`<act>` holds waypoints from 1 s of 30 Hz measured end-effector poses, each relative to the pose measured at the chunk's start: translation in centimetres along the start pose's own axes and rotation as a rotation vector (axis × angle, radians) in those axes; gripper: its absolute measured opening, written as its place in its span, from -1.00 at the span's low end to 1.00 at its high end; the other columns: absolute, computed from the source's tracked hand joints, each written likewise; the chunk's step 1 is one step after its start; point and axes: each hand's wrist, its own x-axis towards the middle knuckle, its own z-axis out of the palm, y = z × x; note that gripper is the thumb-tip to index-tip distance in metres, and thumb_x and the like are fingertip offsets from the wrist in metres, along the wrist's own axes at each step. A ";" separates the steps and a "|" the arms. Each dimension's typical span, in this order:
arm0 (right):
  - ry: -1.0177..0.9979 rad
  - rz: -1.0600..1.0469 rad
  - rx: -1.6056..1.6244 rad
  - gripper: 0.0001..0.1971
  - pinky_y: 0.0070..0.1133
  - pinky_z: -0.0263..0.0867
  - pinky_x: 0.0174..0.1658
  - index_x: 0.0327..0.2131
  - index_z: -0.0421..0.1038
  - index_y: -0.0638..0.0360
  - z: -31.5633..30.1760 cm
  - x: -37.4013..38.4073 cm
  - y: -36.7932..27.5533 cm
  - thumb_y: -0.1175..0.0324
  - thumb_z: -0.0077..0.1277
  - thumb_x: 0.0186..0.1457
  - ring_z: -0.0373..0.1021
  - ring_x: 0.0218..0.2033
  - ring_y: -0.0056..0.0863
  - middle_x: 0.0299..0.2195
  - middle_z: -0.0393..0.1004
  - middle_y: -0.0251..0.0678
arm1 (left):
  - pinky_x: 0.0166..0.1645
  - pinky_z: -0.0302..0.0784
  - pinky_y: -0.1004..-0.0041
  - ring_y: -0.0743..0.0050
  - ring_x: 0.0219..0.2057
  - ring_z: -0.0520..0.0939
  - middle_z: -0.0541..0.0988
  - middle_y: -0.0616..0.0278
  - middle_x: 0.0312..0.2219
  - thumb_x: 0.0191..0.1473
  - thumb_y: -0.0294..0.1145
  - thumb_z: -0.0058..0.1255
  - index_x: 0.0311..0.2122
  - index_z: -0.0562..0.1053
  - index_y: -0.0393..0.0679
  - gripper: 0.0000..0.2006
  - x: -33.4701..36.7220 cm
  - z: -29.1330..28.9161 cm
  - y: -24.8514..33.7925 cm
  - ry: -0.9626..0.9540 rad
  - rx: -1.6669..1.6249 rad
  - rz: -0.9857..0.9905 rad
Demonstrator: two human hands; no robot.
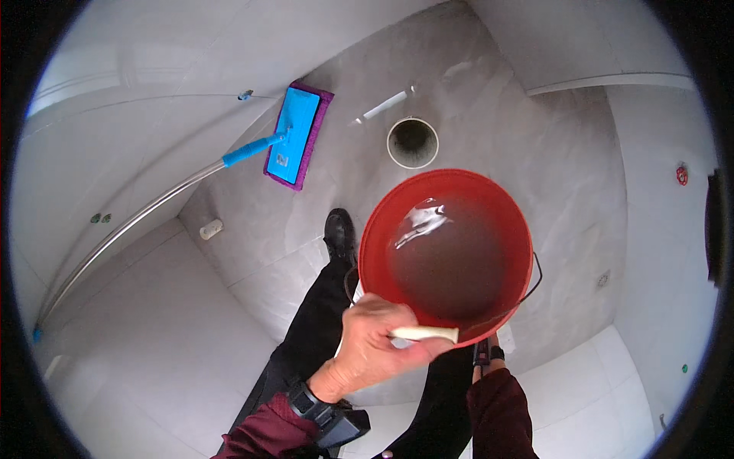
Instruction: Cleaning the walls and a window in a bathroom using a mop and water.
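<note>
Red bucket [375, 256] at centre view, in front of the person, holding murky grey-brown water [466, 264] with a bright reflection toward 11 o'clock. Left hand [371, 336] at the rim's 7 o'clock: fingers curled round the pale grip [425, 333] of the wire handle [538, 279], thumb laid along its near side. Right hand [493, 340] at 5 o'clock, mostly under the rim; its fingers are hidden, so whether they cup, press or pinch cannot be told from this angle. Pipe [414, 155] open at the bucket's 11 o'clock, just beyond the rim; mop [294, 138] flat on the floor [566, 168] at 10 o'clock, well apart. Step in hand, as judged: controlling a loaded bucket. Good practice would be to share the weight between both hands, the left steadying through the grip, the right bracing the wall low down; any tilt slow and even, since the loose water would surge. The shoe [339, 233] at 9 o'clock sits near the bucket; footing should stay wide.
</note>
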 end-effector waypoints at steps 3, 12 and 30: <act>-0.013 0.020 -0.012 -0.55 -0.58 0.24 -0.47 -0.26 0.21 0.03 0.7 0.1 0.8 -0.14 -0.23 -0.03 0.23 -0.49 -0.53 -0.46 0.26 -0.40 | -0.55 0.27 0.51 0.42 -0.73 0.43 0.38 0.32 -0.79 -0.37 -0.26 0.24 -0.67 0.43 -0.07 -0.79 -1.4 1.1 0.8 -0.056 0.061 0.038; 0.003 0.017 -0.072 -0.57 -0.63 0.23 -0.57 -0.35 0.25 0.03 0.2 1.3 0.7 -0.15 -0.20 -0.04 0.22 -0.61 -0.57 -0.58 0.25 -0.43 | -0.62 0.26 0.52 0.44 -0.78 0.39 0.37 0.30 -0.81 -0.32 -0.30 0.22 -0.56 0.50 -0.10 -0.83 -2.4 2.2 2.0 -0.172 0.117 0.039; -0.067 0.121 -0.203 -0.48 -0.52 0.39 -0.50 -0.26 0.26 0.14 0.3 0.2 4.2 -0.13 -0.45 0.06 0.39 -0.52 -0.44 -0.47 0.41 -0.28 | -0.44 0.32 0.45 0.34 -0.66 0.47 0.44 0.24 -0.73 -0.36 -0.29 0.23 -0.52 0.49 -0.11 -0.78 -2.5 1.4 2.0 -0.150 0.226 -0.057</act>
